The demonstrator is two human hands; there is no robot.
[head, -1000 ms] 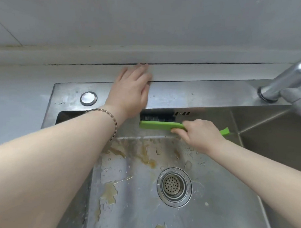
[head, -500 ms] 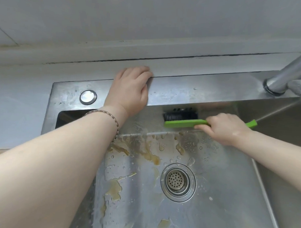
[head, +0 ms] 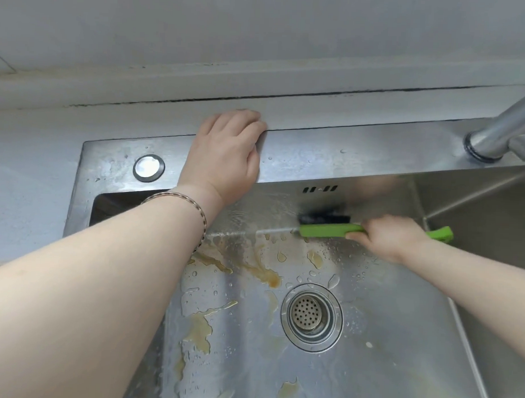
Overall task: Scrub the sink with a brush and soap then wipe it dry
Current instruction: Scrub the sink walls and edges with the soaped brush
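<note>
**Counter** [head: 24,166]: pale, matte and flat, set round the sink.

**Sink** [head: 360,160]: brushed stainless steel with a square basin, wet and beaded. Brown residue [head: 264,273] streaks its floor, so the scrubbing looks far from done. Work in short, overlapping strokes.

**Left hand** [head: 227,156]: your fingers lie flat on the rear ledge, close together. Use it as your brace.

**Right hand** [head: 390,239]: your fingers are curled round the brush handle.

**Brush** [head: 325,230]: long, flat handle of hard green plastic with stiff-looking black bristles. It lies against the sink's back wall, just above the floor seam and below the overflow slots [head: 319,189]. Hold the bristles square to the steel and drive them into the seam.

**Drain strainer** [head: 311,313]: round, perforated metal. Residue will likely gather here, so scrub its rim last.
</note>
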